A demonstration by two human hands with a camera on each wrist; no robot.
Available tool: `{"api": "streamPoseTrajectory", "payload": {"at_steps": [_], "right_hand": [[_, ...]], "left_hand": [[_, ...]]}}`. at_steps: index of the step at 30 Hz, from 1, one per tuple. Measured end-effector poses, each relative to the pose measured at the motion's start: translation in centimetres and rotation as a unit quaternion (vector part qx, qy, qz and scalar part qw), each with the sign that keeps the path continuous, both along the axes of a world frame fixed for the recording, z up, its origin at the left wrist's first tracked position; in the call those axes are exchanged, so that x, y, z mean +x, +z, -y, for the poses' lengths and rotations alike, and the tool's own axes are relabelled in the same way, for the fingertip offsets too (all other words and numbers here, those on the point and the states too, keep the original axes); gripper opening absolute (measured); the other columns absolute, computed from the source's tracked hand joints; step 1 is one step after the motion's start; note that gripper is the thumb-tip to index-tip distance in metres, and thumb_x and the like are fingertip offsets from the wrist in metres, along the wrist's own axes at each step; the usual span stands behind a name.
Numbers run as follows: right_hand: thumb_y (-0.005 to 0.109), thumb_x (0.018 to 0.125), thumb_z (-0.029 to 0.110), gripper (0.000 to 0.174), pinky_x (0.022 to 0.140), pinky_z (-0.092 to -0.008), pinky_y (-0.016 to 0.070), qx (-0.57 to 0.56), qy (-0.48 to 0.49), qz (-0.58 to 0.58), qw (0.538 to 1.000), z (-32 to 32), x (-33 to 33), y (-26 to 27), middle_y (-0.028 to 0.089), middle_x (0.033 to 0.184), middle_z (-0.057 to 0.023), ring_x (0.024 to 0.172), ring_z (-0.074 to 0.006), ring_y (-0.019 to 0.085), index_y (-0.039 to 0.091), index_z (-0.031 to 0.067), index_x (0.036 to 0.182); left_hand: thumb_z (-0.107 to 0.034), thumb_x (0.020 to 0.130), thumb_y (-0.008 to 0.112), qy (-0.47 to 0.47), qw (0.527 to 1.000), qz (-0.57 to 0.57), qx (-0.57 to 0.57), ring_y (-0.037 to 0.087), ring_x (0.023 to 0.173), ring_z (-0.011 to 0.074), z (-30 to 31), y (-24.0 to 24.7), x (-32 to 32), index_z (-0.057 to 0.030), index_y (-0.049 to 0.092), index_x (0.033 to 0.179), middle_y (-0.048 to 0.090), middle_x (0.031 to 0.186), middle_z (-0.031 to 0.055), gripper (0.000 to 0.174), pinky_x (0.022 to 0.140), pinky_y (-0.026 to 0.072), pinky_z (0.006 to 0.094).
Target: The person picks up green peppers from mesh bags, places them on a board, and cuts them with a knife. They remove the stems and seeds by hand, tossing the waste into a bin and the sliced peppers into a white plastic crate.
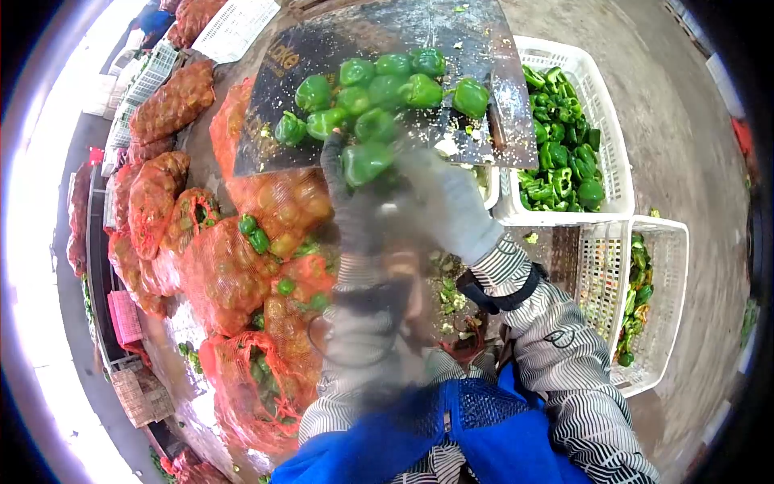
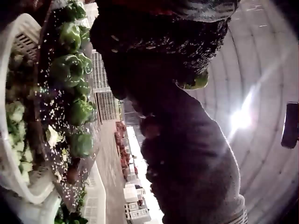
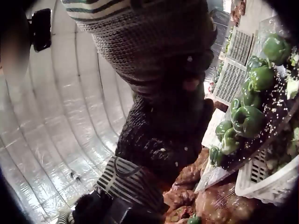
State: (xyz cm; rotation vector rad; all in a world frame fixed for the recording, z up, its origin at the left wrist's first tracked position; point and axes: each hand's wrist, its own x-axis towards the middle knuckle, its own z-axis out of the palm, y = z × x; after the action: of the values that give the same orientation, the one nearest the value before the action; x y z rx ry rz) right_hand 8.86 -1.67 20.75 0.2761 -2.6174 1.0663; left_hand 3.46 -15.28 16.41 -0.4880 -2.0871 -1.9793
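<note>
My left hand (image 1: 348, 206), in a dark-stained knit glove, holds a green bell pepper (image 1: 367, 165) at the near edge of a dark board (image 1: 282, 105). In the left wrist view a bit of green pepper (image 2: 198, 81) shows between the two gloves. Close to the pepper on its right is my right hand (image 1: 463, 214), gloved in grey and blurred by motion. Its fingers are hidden in shadow in the right wrist view, so I cannot tell what they grip. Several green bell peppers (image 1: 355, 73) lie grouped on the board, with one pepper (image 1: 470, 98) apart on the right.
Pale seeds and scraps (image 1: 447, 145) litter the board. Right of it, a white crate (image 1: 609, 105) holds cut green peppers, and another crate (image 1: 673, 306) stands nearer. A white container (image 2: 28, 186) of pale green scraps sits below the board. Red mesh sacks (image 1: 226, 274) fill the left.
</note>
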Motion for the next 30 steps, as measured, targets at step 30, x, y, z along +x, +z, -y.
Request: {"api": "streamPoseTrajectory", "payload": {"at_steps": [30], "right_hand": [[0.064, 0.077, 0.004, 0.037, 0.089, -0.0358, 0.0487, -0.342, 0.079, 0.19, 0.917, -2.6, -0.4, 0.6, 0.066, 0.106, -0.0188, 0.098, -0.0285, 0.063, 0.063, -0.0026, 0.113]], "left_hand": [[-0.048, 0.091, 0.062, -0.196, 0.96, 0.149, 0.135, 0.047, 0.123, 0.0246, 0.0, 2.3, 2.2, -0.0039, 0.023, 0.15, 0.041, 0.142, 0.0159, 0.083, 0.105, 0.0383, 0.0353]]}}
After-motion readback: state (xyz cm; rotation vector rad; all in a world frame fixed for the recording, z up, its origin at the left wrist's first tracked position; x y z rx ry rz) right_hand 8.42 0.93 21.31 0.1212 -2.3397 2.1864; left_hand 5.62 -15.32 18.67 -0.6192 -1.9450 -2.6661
